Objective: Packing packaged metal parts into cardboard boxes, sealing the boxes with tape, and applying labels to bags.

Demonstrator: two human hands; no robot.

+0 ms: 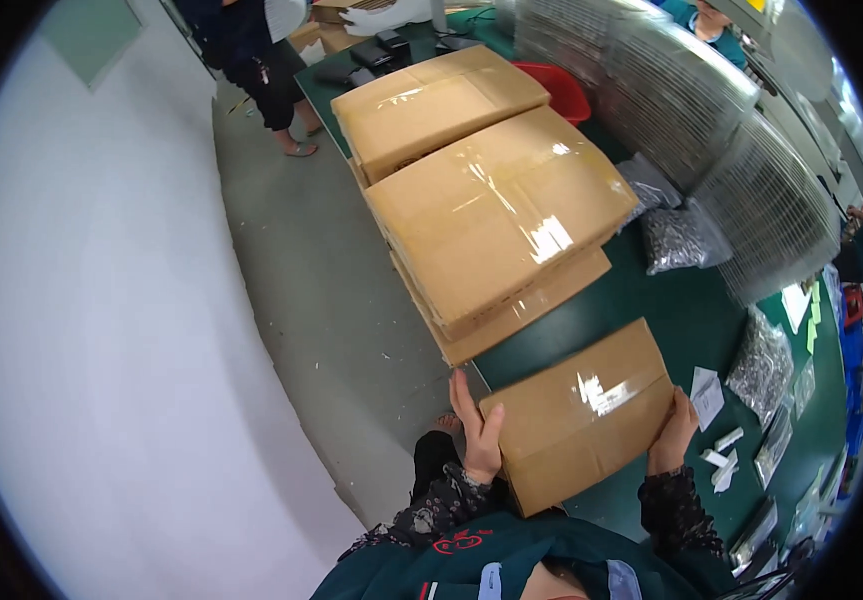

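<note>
A small taped cardboard box (571, 425) lies in front of me, near the edge of the green table. Along its left side is my left hand (479, 430), fingers stretched out and thumb apart, the palm against or very close to the cardboard. My right hand (673, 435) grips the box's right end, its fingers partly hidden behind the corner. Just beyond stands a stack of larger taped cartons (496, 205), with a flatter carton (541, 305) showing underneath. The tip of my left hand comes close to that stack's near corner.
Bags of small metal parts (686, 235) and clear ribbed plastic trays (771, 205) line the table's right side. A paper slip (706, 398) and small white pieces (721, 460) lie right of the box. A red bin (561, 90) sits behind the cartons; a person (261, 70) stands far left.
</note>
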